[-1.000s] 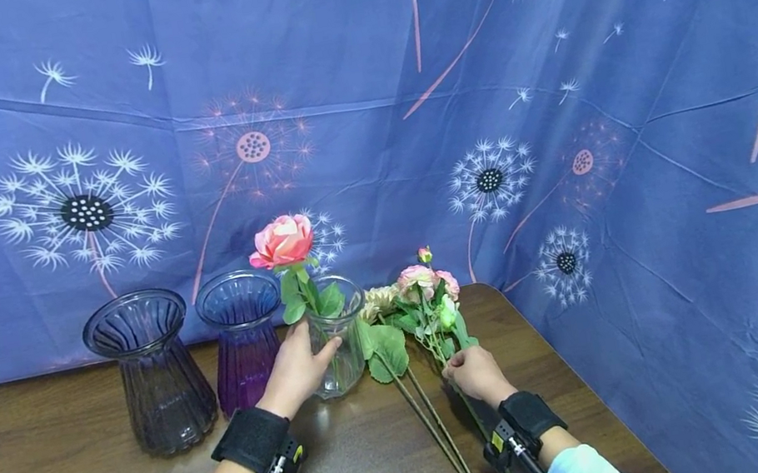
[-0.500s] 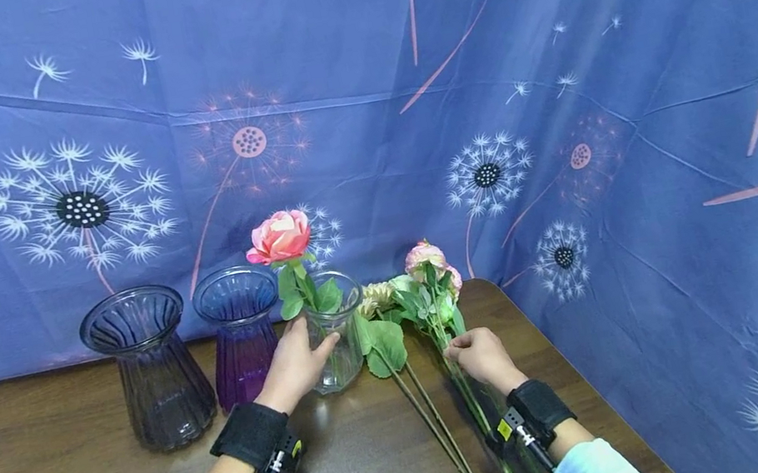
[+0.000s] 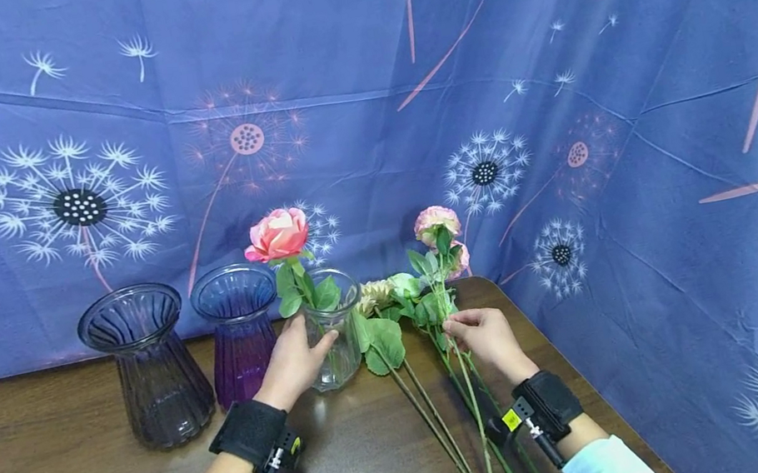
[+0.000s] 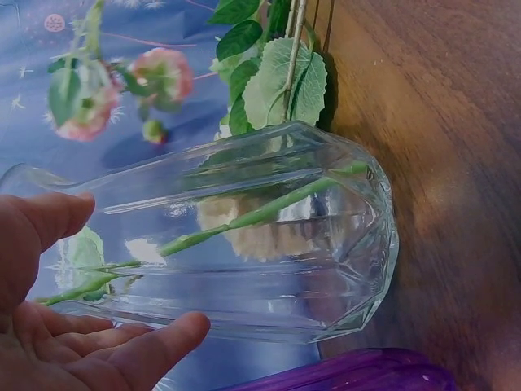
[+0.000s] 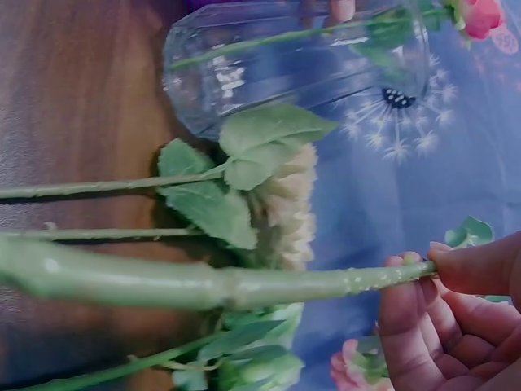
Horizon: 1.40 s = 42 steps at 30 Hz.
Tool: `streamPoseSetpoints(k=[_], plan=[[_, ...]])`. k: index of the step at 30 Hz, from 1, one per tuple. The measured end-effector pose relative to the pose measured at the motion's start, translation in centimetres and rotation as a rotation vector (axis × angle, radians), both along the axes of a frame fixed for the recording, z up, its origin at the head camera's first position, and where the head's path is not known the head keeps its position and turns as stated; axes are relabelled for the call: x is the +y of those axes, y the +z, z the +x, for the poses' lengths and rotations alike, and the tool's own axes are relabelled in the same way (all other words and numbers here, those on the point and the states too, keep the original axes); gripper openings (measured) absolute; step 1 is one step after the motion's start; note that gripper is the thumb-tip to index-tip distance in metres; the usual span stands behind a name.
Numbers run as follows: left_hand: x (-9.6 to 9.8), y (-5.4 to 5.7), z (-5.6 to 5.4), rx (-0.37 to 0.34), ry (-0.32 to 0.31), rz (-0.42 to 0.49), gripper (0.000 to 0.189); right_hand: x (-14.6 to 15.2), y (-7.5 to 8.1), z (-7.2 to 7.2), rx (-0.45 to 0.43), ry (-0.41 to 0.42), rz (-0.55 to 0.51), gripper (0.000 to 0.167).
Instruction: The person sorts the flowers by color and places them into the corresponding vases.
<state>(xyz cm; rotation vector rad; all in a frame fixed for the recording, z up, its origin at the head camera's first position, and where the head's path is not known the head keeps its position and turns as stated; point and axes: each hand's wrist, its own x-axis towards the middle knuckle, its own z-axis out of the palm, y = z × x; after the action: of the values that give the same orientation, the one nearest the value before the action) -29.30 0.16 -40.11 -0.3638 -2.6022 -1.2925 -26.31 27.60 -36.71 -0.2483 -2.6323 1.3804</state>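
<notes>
My left hand [image 3: 292, 363] holds the clear glass vase [image 3: 346, 352] near its neck, thumb on one side and fingers on the other in the left wrist view. Inside the vase stands a coral-pink rose [image 3: 278, 235], its green stem [image 4: 260, 213] slanting down to the bottom. Thumb and fingertips of my right hand [image 3: 489, 335] pinch the upper stem of a pale pink ruffled flower [image 3: 436, 224], which stands raised to the right of the vase. That flower's thick stem [image 5: 179, 281] crosses the right wrist view.
Left of the clear vase stand a purple-blue glass vase [image 3: 247, 353] and a smoky grey one [image 3: 164, 388]. Between my hands a cream flower [image 3: 378, 296] with broad leaves [image 3: 385, 345] lies on the wooden table [image 3: 28, 450]. A blue dandelion-print cloth [image 3: 334, 67] hangs behind.
My right hand has moved up and slightly right, lifting the pale pink flower from the others on the table. My left hand stays at the clear vase.
</notes>
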Motion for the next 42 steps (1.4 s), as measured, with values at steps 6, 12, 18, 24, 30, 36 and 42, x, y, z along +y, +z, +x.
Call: streamPoseSetpoints(k=[6,12,18,24,30,36,42], plan=[[0.0,-0.1,-0.1,-0.009,0.001,-0.001,0.064,-0.7,1.5,-0.1,0.086,-0.012,-0.027,0.022],[0.0,0.0,-0.1,-0.012,-0.001,0.000,0.064,-1.7,3.5,0.1,0.238,-0.015,0.008,0.018],[0.0,0.0,-0.2,-0.012,-0.001,0.000,0.064,-3.2,6.3,0.0,0.344,0.000,-0.002,0.019],[0.0,0.0,-0.2,-0.030,0.000,-0.008,0.067,-4.8,9.3,-0.9,0.480,0.025,-0.099,0.019],[0.0,0.1,-0.2,-0.039,0.010,-0.011,0.068,-6.3,12.7,-2.1,0.671,0.063,-0.182,0.016],[0.1,0.1,-0.2,-0.036,0.011,-0.018,0.067,-7.9,15.7,-3.2,0.759,0.089,-0.211,0.017],[0.0,0.0,-0.3,-0.015,0.016,-0.021,0.066,-10.0,17.4,-4.3,0.775,0.097,-0.278,0.018]])
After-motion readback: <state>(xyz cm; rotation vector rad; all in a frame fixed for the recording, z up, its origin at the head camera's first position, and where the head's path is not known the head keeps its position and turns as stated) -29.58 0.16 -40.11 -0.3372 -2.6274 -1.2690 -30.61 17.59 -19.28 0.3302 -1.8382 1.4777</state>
